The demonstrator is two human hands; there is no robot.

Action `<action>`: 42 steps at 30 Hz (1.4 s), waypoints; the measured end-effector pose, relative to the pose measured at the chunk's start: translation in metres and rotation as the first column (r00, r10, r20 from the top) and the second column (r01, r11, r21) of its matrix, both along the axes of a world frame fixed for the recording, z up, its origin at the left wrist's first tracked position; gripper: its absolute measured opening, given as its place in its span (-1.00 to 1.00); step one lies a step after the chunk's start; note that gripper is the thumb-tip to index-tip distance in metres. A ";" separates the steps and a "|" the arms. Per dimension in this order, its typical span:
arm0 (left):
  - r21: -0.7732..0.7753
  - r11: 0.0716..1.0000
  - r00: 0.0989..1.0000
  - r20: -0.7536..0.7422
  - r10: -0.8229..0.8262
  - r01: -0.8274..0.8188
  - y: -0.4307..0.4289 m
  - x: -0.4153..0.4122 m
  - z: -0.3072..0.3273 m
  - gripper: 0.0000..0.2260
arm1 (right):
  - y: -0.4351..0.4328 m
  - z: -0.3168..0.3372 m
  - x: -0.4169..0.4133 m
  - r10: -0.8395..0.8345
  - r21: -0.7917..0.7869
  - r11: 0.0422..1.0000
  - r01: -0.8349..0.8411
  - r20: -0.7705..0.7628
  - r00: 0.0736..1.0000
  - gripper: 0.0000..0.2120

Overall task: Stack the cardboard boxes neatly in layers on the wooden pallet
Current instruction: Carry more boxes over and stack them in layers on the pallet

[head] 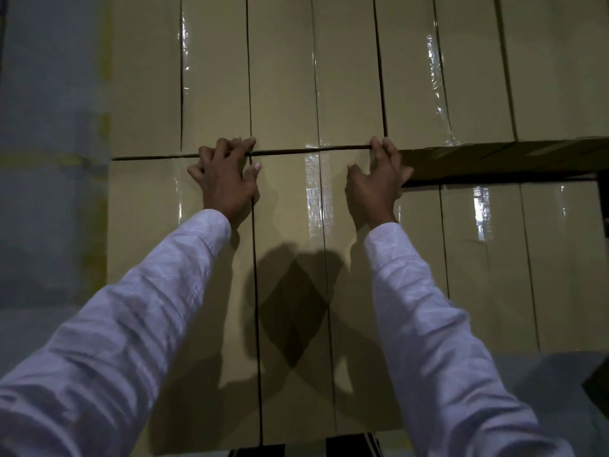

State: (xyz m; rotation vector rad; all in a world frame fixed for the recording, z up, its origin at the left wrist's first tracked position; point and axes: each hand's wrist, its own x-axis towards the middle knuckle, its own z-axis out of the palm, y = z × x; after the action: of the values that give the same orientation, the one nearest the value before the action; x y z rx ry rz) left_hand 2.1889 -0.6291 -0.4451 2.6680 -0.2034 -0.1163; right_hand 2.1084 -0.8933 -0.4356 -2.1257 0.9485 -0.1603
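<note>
White sleeves point(138, 324) fill the bottom of my feed, one arm reaching up each side. Beyond them the stack of tan cardboard boxes point(346, 77) takes up nearly the whole view: long narrow cartons laid side by side with dark seams between them, a far row butted against a near row. Along the stack's right edge the top layer stops and a lower layer point(527, 258) shows beneath. The cardboard box point(290, 252) I'm watching lies in the near row, plain tan, sealed by a glossy strip of clear tape point(314, 192) down its middle. On it, well apart, the left hand point(227, 183) hooks curled fingers over the far left corner into the crosswise seam, and the right hand point(375, 186) grips the far right corner.
</note>
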 end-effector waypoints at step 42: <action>-0.028 0.998 0.995 -0.078 -0.056 0.054 0.008 -0.002 -0.002 -0.36 | 0.005 0.007 -0.010 -0.005 0.075 0.997 0.006 -0.009 1.000 -0.29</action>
State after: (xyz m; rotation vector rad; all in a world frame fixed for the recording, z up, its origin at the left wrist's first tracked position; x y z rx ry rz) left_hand 2.1872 -0.6208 -0.4475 2.6274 -0.2507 -0.2345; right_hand 2.0986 -0.8880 -0.4285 -2.0570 0.9507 -0.1170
